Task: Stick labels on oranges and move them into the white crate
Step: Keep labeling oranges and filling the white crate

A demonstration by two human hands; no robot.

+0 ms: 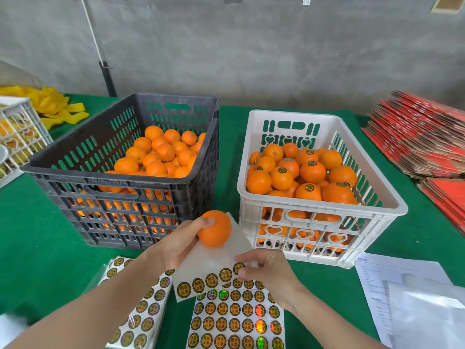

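Your left hand (176,244) grips an orange (216,230); your right hand (269,272) pinches a label (238,268). The black crate (113,184) holds bare oranges (161,152), the white crate (289,115) labelled oranges (309,171).

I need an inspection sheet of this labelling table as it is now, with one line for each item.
Surface: green cloth table, mostly covered by work items.
Job's things: black crate holds plain oranges; white crate holds labelled oranges; label sheets lie near the person.
Clutter: printed papers and red flat cartons at right; yellow strips and another white crate at left.
Hands: left hand holds one orange; right hand pinches a label on a half-used sheet.
Cables: one thin white cord along the wall.
Surroundings: grey concrete wall.
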